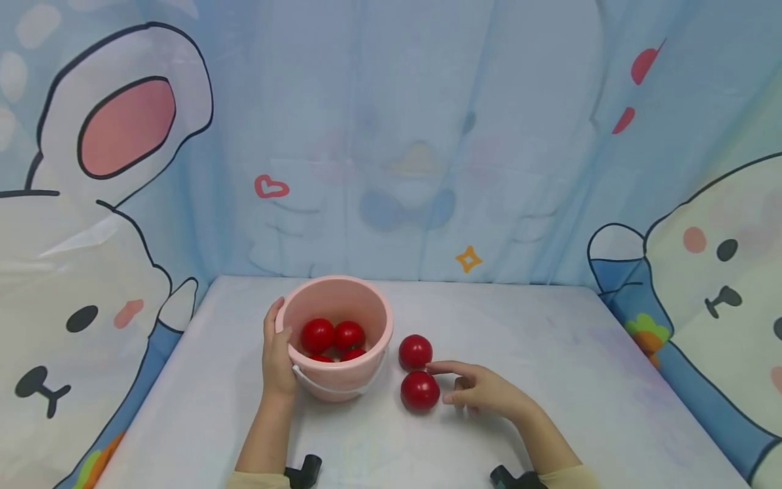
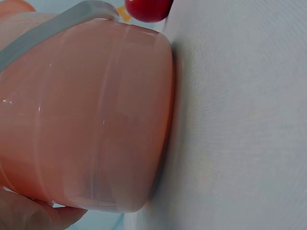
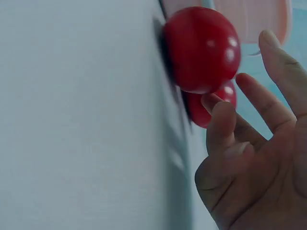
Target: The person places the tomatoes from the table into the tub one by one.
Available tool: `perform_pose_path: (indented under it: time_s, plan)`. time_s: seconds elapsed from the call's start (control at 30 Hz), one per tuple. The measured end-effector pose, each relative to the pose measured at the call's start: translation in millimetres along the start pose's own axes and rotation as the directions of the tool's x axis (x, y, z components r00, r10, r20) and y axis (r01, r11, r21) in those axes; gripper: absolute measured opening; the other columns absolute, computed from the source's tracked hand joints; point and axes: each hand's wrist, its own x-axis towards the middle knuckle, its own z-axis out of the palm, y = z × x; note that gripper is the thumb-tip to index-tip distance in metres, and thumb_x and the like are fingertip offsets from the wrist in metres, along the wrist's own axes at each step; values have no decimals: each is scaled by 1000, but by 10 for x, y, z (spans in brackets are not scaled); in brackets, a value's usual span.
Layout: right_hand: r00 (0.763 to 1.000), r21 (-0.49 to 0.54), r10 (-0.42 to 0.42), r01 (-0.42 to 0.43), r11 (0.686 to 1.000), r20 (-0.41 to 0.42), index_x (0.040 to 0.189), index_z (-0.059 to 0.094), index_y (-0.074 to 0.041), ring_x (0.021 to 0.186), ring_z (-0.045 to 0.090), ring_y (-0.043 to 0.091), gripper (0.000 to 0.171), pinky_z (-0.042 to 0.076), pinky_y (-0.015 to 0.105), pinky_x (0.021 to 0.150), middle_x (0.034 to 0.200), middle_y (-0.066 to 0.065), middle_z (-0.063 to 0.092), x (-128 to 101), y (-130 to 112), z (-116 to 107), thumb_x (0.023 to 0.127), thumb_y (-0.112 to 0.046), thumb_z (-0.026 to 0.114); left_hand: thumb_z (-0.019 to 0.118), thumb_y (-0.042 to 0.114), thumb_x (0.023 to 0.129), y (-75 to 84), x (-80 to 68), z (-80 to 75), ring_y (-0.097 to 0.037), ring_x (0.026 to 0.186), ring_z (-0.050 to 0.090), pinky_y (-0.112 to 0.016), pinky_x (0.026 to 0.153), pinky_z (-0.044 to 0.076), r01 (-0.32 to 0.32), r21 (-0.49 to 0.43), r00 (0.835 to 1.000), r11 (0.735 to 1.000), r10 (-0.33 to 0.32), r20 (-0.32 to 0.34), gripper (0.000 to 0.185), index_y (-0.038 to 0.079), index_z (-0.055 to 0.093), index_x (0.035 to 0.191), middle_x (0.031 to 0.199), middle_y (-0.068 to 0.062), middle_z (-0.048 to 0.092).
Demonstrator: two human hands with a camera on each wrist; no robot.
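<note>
A pale white table (image 1: 550, 353) stands before a light-blue cartoon curtain (image 1: 391, 136), with white rabbit figures at left and right.

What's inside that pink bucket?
The pink bucket holds red tomatoes: two show fully, two more peek out beneath. Its wall hides anything lower; the left hand grips its side.

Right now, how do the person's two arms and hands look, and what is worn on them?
Both hands are bare: no gloves, rings or markings show on the left hand or the right hand. The forearms are bare too, with pale yellow sleeve edges showing only at the bottom of the head view. A small black mount sits beside each wrist. Fingers have short, unpainted nails.
</note>
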Motion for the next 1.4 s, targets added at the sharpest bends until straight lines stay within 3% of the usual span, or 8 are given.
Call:
perform_pose_path:
  time_s: [0.07, 0.33, 0.67, 1.4]
  plan:
    - [1000, 17, 5, -5, 1000, -14, 135, 56, -41, 67, 60, 22, 54, 49, 28, 53, 133, 4, 57, 16, 57, 34, 84, -38, 75, 35, 25, 98, 4, -3, 4, -10, 141, 32, -55, 118, 29, -2, 2, 1000, 1000, 2, -1, 53, 46, 31, 146, 151, 20, 36]
    - [999, 39, 8, -7, 999, -32, 138, 54, -43, 64, 58, 22, 61, 49, 27, 54, 141, 5, 55, 22, 113, 100, 82, -38, 77, 40, 24, 98, 10, -14, 16, -10, 140, 33, -55, 117, 32, 10, -14, 1000, 1000, -10, 5, 53, 46, 31, 146, 151, 21, 36]
    - [996, 42, 32, -28, 999, -80, 138, 51, -48, 63, 58, 22, 69, 52, 29, 58, 139, 5, 56, 79, 120, 197, 76, -44, 81, 38, 26, 99, 21, -3, 4, -9, 140, 32, -54, 117, 32, 7, -12, 1000, 1000, -7, 12, 53, 48, 30, 146, 151, 22, 35]
    - [990, 48, 47, -41, 998, -132, 131, 58, -48, 56, 56, 22, 58, 51, 30, 54, 136, 3, 61, 111, 173, 204, 76, -50, 78, 36, 24, 99, -14, -3, -4, -10, 139, 33, -53, 117, 33, -13, -10, 1000, 1000, 13, 10, 53, 46, 31, 146, 150, 20, 36]
